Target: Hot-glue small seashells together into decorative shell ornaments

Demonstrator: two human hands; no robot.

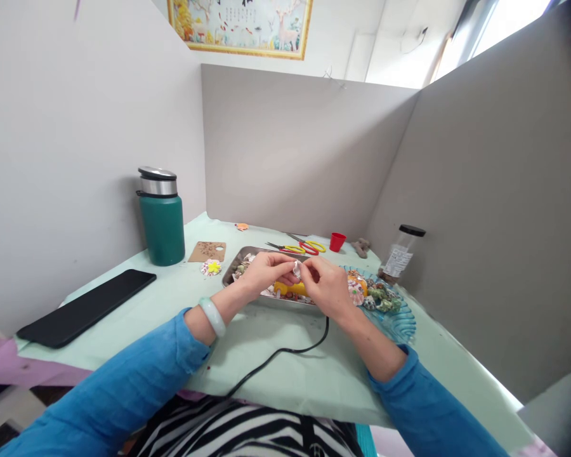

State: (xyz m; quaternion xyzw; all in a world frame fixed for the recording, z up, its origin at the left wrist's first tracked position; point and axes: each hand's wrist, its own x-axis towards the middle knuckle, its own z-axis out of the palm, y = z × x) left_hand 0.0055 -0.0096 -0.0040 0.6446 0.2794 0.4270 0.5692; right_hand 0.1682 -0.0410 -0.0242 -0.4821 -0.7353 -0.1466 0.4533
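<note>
Between the fingertips of both hands is a small whitish piece (296, 269), perhaps a shell; it is too small to make out fully. My left hand (269, 273), with a pale bangle at the wrist, pinches it from the left. From the right, the thumb and fingers of my right hand (328, 285) close on it. Below them is a metal tray (228, 274) of shells and small pieces. A yellow tool (292, 289), apparently a glue gun, lies in the tray, partly hidden by my hands. A black cord (285, 350) runs from the tray toward me.
At the right, a blue glass plate (406, 327) holds shells and stones, with a lidded jar (402, 254) beyond. Scissors (309, 246) and a red cup (337, 242) lie behind the tray. Leftward are a green bottle (162, 225), cardboard (208, 251), a flower-decorated shell (211, 267) and a black slab (90, 308).
</note>
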